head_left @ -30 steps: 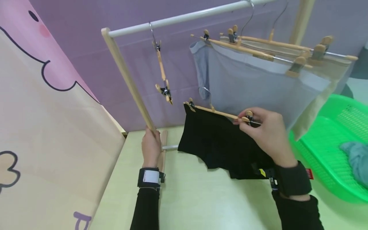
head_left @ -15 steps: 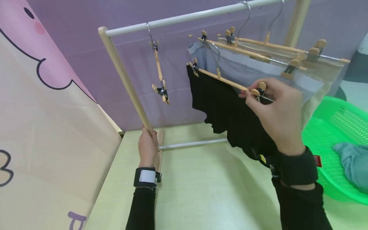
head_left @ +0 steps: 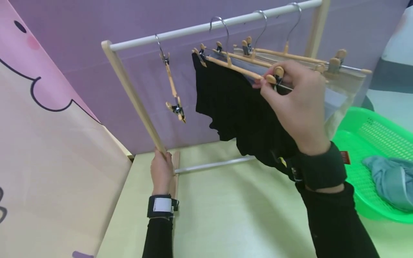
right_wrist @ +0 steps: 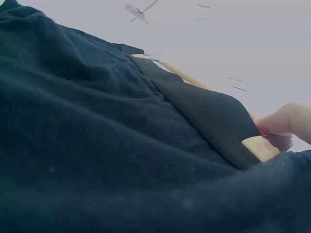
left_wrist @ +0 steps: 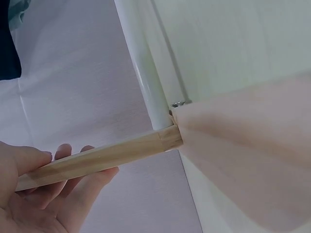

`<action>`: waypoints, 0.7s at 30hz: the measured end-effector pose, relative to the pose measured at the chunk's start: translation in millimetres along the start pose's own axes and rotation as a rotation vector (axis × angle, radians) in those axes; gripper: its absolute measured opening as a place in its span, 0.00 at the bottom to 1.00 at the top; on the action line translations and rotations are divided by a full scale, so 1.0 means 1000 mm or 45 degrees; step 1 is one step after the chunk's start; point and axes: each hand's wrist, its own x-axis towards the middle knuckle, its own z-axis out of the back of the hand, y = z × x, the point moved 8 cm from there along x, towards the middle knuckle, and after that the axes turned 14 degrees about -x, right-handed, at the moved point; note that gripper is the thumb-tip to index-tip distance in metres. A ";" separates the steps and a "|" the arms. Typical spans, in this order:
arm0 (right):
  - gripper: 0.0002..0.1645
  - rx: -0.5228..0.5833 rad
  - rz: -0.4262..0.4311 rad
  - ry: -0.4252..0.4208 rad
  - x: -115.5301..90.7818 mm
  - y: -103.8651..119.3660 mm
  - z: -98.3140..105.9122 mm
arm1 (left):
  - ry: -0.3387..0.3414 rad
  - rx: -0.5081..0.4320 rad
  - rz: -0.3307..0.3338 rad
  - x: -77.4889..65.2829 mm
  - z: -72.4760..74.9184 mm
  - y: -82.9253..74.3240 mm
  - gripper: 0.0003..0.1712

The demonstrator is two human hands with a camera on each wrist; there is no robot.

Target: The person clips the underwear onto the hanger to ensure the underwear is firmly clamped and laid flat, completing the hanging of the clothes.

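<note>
My right hand (head_left: 301, 104) pinches the right end of a wooden clip hanger (head_left: 240, 68), beside its clip. Black shorts (head_left: 238, 107) hang from this hanger. Its metal hook (head_left: 227, 34) is level with the white rail (head_left: 184, 33); I cannot tell whether it rests on it. Dark cloth of the shorts (right_wrist: 97, 136) fills most of the right wrist view. Low on the rack's left wooden post (head_left: 132, 89), my left hand (head_left: 162, 172) grips the wood. The left wrist view shows the fingers (left_wrist: 95, 187) wrapped around that post (left_wrist: 97, 160).
Left on the rail hangs a bare clip hanger (head_left: 172, 82). Grey and beige garments (head_left: 350, 86) hang behind my right hand. A green basket (head_left: 361, 143) with teal cloth (head_left: 392, 182) stands at the right. A white lower bar (head_left: 209, 165) crosses the rack's base.
My right hand has lifted the hanger with the black shorts from low in front of the grey garment up to the rail. The left hand keeps its grip on the post.
</note>
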 end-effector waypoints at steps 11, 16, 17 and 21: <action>0.07 -0.004 -0.058 0.038 0.019 -0.002 -0.009 | -0.007 0.000 -0.012 -0.002 -0.008 0.001 0.16; 0.07 -0.051 -0.067 0.123 0.018 -0.006 -0.023 | -0.005 0.002 0.018 -0.004 -0.008 0.002 0.17; 0.07 -0.062 -0.067 0.134 0.017 -0.007 -0.025 | -0.005 0.005 0.021 -0.005 -0.008 0.002 0.17; 0.09 -0.085 -0.089 0.169 0.015 -0.012 -0.029 | -0.010 0.020 0.033 -0.004 -0.007 0.001 0.17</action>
